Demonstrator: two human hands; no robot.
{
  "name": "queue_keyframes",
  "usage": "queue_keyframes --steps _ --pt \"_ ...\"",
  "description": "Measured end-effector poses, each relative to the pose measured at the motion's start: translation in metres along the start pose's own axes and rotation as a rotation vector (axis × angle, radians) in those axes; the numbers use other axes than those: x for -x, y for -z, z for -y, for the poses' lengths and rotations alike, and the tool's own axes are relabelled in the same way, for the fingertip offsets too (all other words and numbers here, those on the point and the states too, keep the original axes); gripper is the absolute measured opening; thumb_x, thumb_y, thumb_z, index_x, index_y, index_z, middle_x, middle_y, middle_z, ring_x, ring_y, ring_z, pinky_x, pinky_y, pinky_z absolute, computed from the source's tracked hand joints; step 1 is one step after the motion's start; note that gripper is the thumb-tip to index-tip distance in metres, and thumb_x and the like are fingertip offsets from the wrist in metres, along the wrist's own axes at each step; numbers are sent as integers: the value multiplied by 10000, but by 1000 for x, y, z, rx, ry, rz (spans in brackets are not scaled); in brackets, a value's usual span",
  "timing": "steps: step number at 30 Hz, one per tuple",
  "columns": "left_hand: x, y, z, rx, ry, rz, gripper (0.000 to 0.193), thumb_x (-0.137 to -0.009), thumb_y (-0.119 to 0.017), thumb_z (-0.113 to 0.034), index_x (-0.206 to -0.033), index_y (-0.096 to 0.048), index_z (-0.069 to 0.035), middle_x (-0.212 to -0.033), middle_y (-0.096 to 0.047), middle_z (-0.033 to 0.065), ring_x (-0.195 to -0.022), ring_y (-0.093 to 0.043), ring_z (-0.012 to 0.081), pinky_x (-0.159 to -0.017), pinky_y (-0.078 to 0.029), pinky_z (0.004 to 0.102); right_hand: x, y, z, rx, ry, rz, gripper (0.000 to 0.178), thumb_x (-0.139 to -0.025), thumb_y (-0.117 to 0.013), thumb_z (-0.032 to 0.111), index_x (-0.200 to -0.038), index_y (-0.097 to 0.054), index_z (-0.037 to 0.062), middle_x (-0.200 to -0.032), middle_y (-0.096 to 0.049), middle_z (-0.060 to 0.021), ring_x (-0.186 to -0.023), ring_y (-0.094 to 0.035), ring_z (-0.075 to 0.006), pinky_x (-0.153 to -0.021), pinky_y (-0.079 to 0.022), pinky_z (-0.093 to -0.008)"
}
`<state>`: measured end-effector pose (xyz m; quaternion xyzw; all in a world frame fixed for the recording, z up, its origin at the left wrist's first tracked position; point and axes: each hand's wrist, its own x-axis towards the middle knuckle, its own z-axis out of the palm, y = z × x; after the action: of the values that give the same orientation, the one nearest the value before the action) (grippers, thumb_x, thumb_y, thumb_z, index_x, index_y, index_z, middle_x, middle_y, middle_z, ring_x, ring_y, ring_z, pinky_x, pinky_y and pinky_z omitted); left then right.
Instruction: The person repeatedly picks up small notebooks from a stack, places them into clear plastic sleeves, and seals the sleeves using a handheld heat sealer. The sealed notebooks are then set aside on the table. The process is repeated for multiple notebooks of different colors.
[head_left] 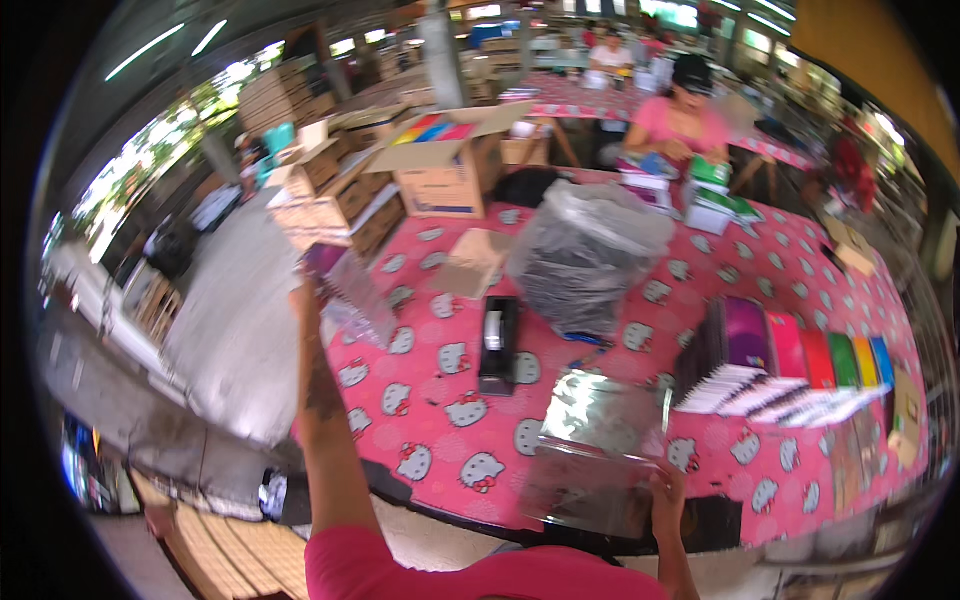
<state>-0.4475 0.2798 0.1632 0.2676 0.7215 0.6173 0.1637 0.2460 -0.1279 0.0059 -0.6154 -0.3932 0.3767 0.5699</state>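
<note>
My left hand (303, 292) is stretched out over the table's left edge, closed on a clear plastic bag (362, 305) that hangs toward the table. Something flat and purple (324, 258) shows at the bag's upper end; blur hides whether it is inside. Near the front edge, my right hand (668, 484) pinches the side of a clear plastic sleeve (585, 490). Shiny clear sleeves (600, 412) lie just beyond it, reflecting light. A black tape dispenser (498, 345) stands between my hands. Right of the sleeves are stacks of booklets (745, 345) with purple, pink, red, green, yellow and blue covers.
A large grey plastic bag (590, 255) sits mid-table, beside a cardboard piece (474, 263). An open carton (440, 170) of colourful items stands at the far left edge, with more cartons (335, 195) beyond. Across the table, a person in pink (682, 125) handles booklets (710, 195).
</note>
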Motion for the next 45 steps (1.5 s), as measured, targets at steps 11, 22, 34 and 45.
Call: queue_keyframes --steps 11,22,34,45 --pt "474 -109 -126 283 -871 507 496 -969 -602 -86 -1437 -444 -34 -1368 -474 126 -1126 -551 234 -903 -494 348 -78 219 78 861 462 -629 640 -813 -717 65 -1408 -482 73 -1387 -451 -233 -1291 -437 -446 -1075 -379 -514" --pt "994 -276 -195 387 -1575 1223 615 -877 -692 -231 -1384 -467 37 -1357 -485 249 -1216 -508 402 -1027 -418 496 -183 502 133 1379 496 -649 589 -799 -669 27 -1362 -561 161 -1178 -620 -87 -1138 -586 -289 -984 -424 -485" --pt "1104 -385 -215 178 -1697 1122 442 -829 -636 -84 -1252 -576 29 -1185 -638 225 -1159 -597 360 -1048 -428 524 -65 516 73 1 531 -1024 160 -912 -577 -67 -1005 -622 55 -979 -619 -52 -958 -631 -202 -821 -533 -326" --pt "1009 -238 -234 478 -1528 1090 282 -890 -673 -104 -1143 -625 12 -774 -622 140 -651 -629 294 -555 -508 396 -57 461 -55 -151 -244 223 334 -839 -606 -19 -1139 -656 121 -1066 -627 -28 -947 -631 -151 -792 -536 -306"
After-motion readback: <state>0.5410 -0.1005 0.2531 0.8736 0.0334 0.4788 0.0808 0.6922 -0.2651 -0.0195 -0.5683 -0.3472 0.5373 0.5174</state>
